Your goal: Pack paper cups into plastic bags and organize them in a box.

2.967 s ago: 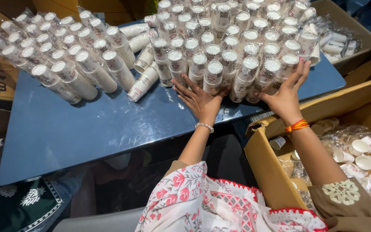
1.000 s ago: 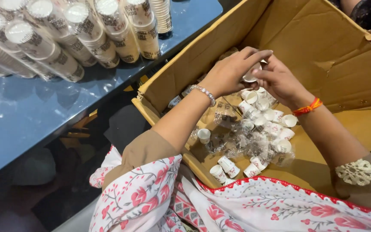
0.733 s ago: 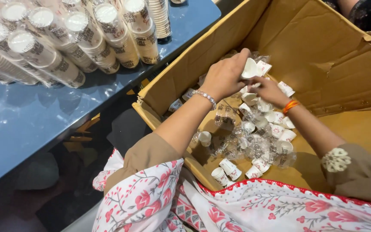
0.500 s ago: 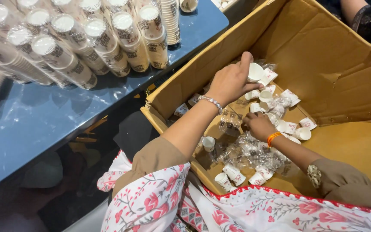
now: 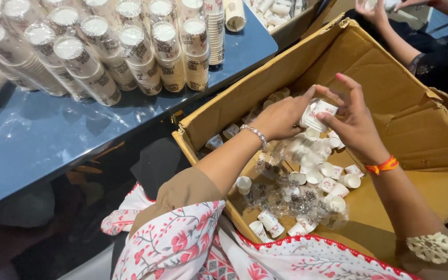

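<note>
Over an open cardboard box (image 5: 390, 78), my left hand (image 5: 281, 116) and my right hand (image 5: 353, 122) together hold a short stack of small white paper cups (image 5: 317, 114). The left hand grips its side; the right hand's fingers pinch its outer end. Below them, on the box floor, lie several loose small cups (image 5: 338, 181) and crumpled clear plastic wrap (image 5: 286, 197). A bead bracelet circles my left wrist and an orange band my right.
A blue table (image 5: 53, 140) at the left carries many wrapped sleeves of stacked paper cups (image 5: 130, 52), lying in rows. Another person's hands (image 5: 385, 8) work at the top right, by a second box of cups (image 5: 281, 10).
My hands left the cup sleeves on the table and went into the box. They gathered loose cups there and have now lifted a small stack above the box floor.
</note>
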